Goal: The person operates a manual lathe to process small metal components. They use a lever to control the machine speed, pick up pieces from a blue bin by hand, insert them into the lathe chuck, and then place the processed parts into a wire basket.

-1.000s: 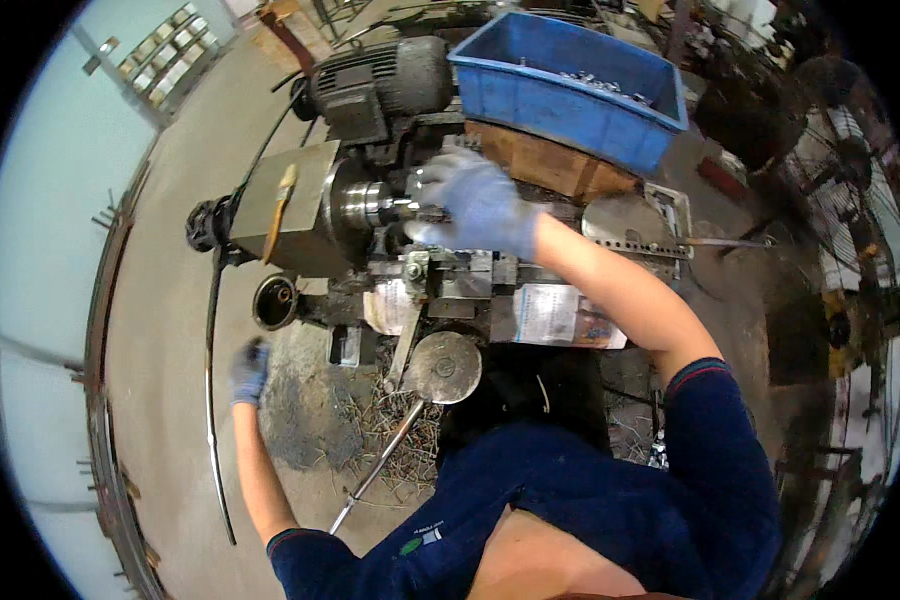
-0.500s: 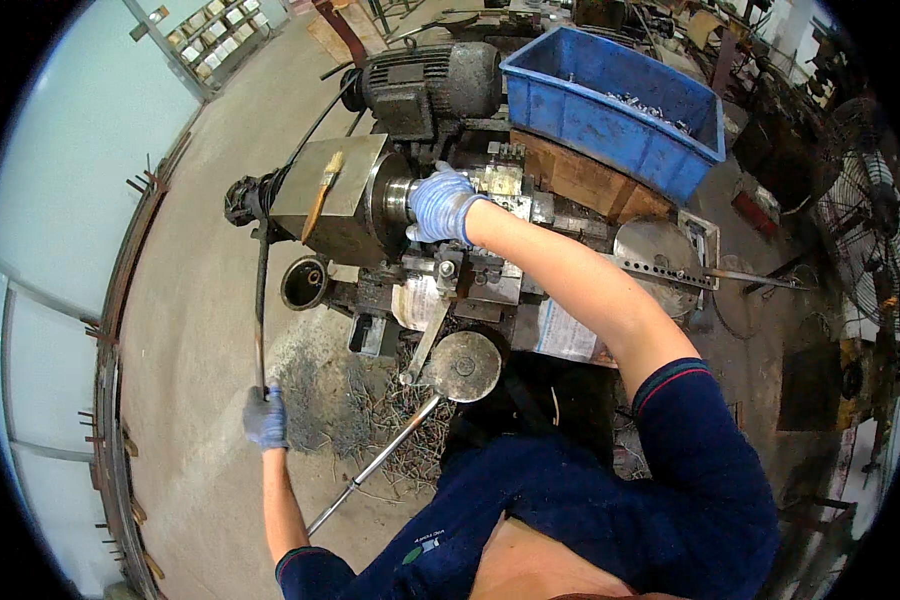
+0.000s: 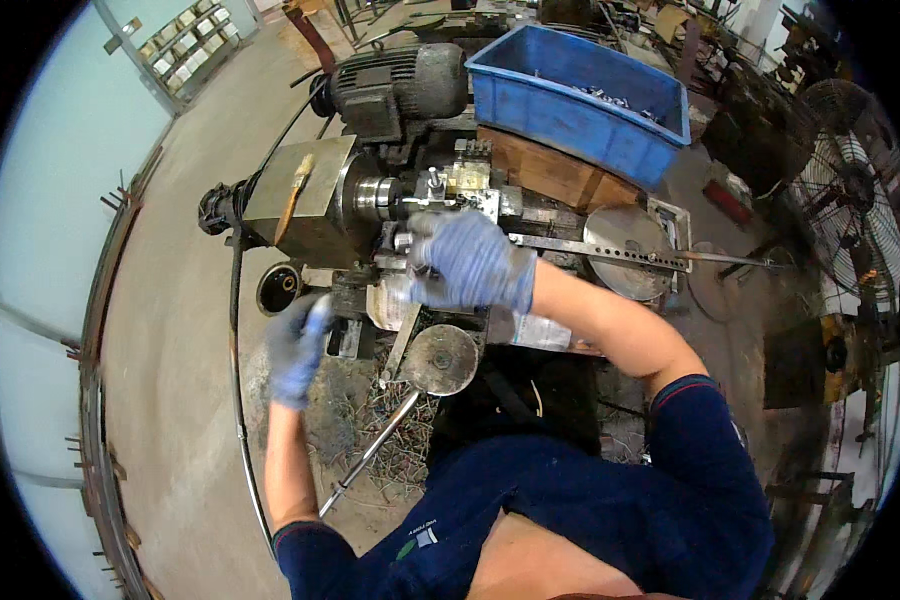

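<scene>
A small lathe stands before me, its bright round spindle nose projecting from the grey headstock. My right hand, in a blue-and-grey glove, is over the near side of the carriage, fingers curled. A shiny bit of metal shows by its fingertips; whether it is held or part of the machine is unclear. My left hand, gloved too, is smeared by motion beside the round metal cup. Left of it, the long lever hangs from the headstock's end, apart from the hand. A wooden-handled brush lies on the headstock.
A blue bin with small metal parts stands behind the lathe, beside the dark motor. A perforated bar juts right. Nearer me are a round metal disc and a slanting rod. Curled metal chips litter the floor.
My left hand has let go of the lever and moved right and away from me. My right hand has come back from the spindle nose toward me, uncovering it.
</scene>
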